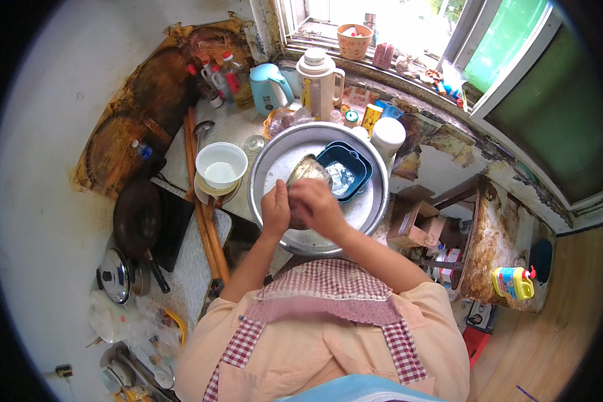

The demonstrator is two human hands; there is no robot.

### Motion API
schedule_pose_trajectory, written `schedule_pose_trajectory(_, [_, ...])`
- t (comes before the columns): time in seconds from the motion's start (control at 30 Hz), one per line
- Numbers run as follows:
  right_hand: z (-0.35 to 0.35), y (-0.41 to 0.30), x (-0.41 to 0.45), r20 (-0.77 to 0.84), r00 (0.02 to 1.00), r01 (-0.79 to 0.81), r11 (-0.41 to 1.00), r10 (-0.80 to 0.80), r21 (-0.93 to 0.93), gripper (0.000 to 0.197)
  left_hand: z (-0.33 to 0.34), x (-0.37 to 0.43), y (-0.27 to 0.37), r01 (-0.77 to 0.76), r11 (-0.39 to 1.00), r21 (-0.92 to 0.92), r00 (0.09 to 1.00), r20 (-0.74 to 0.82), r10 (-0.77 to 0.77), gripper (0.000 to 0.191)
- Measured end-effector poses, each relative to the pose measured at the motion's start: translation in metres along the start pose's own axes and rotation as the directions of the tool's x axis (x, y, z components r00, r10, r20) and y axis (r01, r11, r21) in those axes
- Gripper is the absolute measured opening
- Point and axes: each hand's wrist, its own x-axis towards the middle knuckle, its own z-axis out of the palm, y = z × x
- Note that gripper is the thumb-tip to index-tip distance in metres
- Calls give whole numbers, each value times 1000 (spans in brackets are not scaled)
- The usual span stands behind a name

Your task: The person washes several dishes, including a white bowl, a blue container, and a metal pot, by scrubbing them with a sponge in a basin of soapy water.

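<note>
A large round metal basin (319,247) stands before me, with dark blue plastic baskets (342,173) in its right part. Over the basin, a metal bowl (309,169) is tilted up, its far side showing past my hands. My left hand (275,208) grips the bowl's left edge, thumb up. My right hand (317,206) is blurred and lies over the bowl's near part; its fingers are bent, and whether they hold anything cannot be seen.
Left of the basin, a white plastic bowl (221,165) sits on stacked dishes beside wooden bars. A thermos (317,85), a blue kettle (269,90), bottles and a white jar (388,134) stand behind. A wok (138,218) lies far left; a cardboard box (416,228) is at the right.
</note>
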Motion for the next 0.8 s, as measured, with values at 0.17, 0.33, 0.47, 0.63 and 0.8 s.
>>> schedule_pose_trajectory(0.17, [0, 13, 23, -107, 948, -302, 953, 300, -8, 18, -3, -5, -3, -92, 992, 87, 995, -24, 95, 46])
schedule_pose_trajectory(0.33, [2, 2, 17, -126, 975, -195, 977, 184, -81, 15, -10, -11, 0, -6, 1000, 29, 1000, 11, 5, 46])
schedule_pose_trajectory(0.47, [0, 18, 21, -77, 934, -353, 934, 348, -62, 16, -9, -13, -1, -92, 988, 121, 996, 21, 90, 46])
schedule_pose_trajectory(0.63, [5, -4, 24, -70, 997, 11, 999, -14, -43, 9, -15, -2, 0, -56, 998, 19, 998, 3, 56, 50])
schedule_pose_trajectory(0.8, [12, -3, 25, -27, 999, -32, 998, 31, -61, 4, -15, 8, -13, -119, 986, 118, 993, 25, 117, 52])
